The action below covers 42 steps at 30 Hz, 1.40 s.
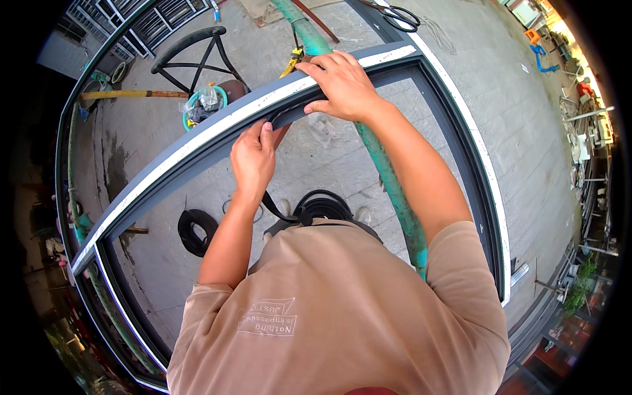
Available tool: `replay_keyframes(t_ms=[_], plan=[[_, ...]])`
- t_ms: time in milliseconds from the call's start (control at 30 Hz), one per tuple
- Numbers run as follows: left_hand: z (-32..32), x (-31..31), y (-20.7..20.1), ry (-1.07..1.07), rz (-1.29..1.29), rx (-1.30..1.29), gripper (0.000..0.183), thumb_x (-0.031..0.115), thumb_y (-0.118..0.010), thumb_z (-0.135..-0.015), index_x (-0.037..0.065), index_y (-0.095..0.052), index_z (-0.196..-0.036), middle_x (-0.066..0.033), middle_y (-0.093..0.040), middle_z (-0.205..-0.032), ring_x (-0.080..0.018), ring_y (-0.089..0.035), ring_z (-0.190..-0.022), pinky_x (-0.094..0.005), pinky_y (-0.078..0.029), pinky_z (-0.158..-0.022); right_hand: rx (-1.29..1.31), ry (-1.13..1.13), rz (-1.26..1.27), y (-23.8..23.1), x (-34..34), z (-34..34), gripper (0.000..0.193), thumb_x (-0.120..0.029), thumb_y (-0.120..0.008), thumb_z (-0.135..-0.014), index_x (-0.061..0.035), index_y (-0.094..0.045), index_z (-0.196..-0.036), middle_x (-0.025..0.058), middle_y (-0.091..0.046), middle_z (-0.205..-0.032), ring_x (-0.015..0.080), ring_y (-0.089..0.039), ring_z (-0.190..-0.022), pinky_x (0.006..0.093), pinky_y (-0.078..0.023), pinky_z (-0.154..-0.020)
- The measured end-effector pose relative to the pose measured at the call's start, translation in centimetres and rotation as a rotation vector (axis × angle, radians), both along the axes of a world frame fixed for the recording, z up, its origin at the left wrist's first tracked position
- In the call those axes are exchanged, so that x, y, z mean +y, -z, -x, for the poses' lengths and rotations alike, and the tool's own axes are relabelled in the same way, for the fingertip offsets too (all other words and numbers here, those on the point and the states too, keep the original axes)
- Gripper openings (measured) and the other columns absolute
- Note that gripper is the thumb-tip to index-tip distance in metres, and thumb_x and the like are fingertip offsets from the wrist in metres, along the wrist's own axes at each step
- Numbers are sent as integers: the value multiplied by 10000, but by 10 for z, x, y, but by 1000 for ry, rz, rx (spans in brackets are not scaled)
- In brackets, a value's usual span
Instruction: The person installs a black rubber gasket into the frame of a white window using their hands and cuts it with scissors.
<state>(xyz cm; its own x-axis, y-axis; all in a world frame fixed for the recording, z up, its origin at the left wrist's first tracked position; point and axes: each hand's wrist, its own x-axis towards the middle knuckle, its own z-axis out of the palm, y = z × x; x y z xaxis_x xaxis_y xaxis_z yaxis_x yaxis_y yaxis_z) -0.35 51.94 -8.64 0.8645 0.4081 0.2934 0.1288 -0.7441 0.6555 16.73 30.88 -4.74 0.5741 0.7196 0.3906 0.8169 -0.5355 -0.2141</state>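
Note:
A large grey metal window frame with a white-faced edge surrounds me, lying across green-painted pipe supports. My left hand is closed at the inner groove of its far bar, thumb and fingers pinching a black rubber strip. That strip hangs behind my left wrist and runs down toward a black coil near my feet; its end in the groove is mostly hidden by my fingers. Just to the right, my right hand grips the same bar, fingers over the top and thumb against the inner side.
Beyond the far bar stand a black chair-like metal frame, a turquoise basket of small items and a yellow tool. Black-handled scissors lie at the far bar's right end. Another black coil rests on the floor at left.

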Motion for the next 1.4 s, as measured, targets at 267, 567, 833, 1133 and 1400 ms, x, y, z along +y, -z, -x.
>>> replay_keyframes(t_ms=[267, 567, 833, 1133, 1400], plan=[[-2, -4, -23, 26, 39, 146, 306, 288, -636, -1115, 42, -818, -1093, -257, -784, -986, -490, -749, -932, -550, -574, -828, 1, 3, -15, -1, 3, 0, 796, -488, -937, -819, -162, -679, -1499, 96, -694, -1448, 329, -580, -1428, 514, -334, -1300], [-3, -5, -15, -23, 20, 105, 314, 312, -639, -1114, 61, -825, -1088, -241, -792, -1002, -486, -753, -943, -555, -587, -833, -104, -21, -33, 0, 8, 1, 841, -485, -967, -768, -101, -682, -1460, 131, -710, -1366, 364, -614, -1363, 534, -374, -1263], [-3, -5, -11, -32, -4, 42, 309, 311, -653, -1109, 56, -828, -1098, -232, -798, -1013, -472, -758, -933, -561, -590, -827, -198, -33, -127, 11, 18, 7, 824, -429, -993, -725, -79, -666, -1395, 143, -706, -1282, 391, -639, -1283, 537, -449, -1173], [-4, -4, -5, -32, -12, -13, 307, 306, -666, -1103, 41, -820, -1112, -237, -799, -1025, -479, -760, -906, -567, -598, -819, -144, -42, -109, 5, 22, 9, 814, -369, -1006, -728, -62, -660, -1398, 157, -697, -1298, 403, -637, -1288, 564, -434, -1222], [-7, -2, -7, -15, -43, 29, 311, 303, -675, -1095, 27, -818, -1068, -255, -793, -993, -492, -760, -902, -581, -598, -814, -164, -47, -145, 15, 44, 19, 846, -388, -1019, -695, -31, -671, -1378, 167, -692, -1303, 400, -647, -1281, 577, -437, -1225]])
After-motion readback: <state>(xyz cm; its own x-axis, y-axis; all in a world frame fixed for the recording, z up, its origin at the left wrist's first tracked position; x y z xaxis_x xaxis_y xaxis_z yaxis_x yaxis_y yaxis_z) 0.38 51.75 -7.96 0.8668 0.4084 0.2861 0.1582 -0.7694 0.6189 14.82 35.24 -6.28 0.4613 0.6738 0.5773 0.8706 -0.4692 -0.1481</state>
